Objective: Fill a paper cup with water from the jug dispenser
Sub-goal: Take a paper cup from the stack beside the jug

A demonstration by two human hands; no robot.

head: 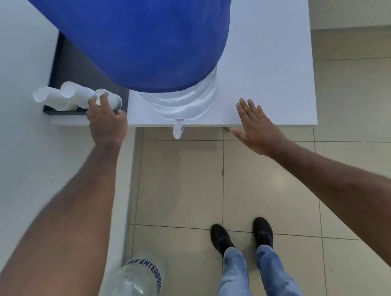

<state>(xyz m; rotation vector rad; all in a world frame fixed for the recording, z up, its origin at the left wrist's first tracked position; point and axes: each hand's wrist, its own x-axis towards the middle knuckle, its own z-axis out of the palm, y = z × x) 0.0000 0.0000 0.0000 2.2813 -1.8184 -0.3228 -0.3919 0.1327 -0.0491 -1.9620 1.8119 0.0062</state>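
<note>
**While a cup is being taken, the tap stands unused**

As the left hand (105, 118) closes around the nearest paper cup (110, 101), a grasp is formed on the cup's wall just below its rim, with fingers curled over the top. Two more stacks of paper cups (58, 96) are seen just beside it to the left, standing on a dark tray (60, 65) against the wall. The right hand (256, 127) is held flat and spread, empty, at the near edge of the white table (273, 67), right of the tap.

The jug (153, 31), covered in blue above and clear below, is seated on the table, and its white tap (177, 130) juts over the near edge. A second clear jug (137, 291) stands on the tiled floor (193, 184) near the left arm.

The cup is judged to be very light and easily crushed; a gentle hold around the mid-wall is called for, not at the rim. Whether one cup or a nested several is held cannot be told. Once filled, it will be heavier and softer.
</note>
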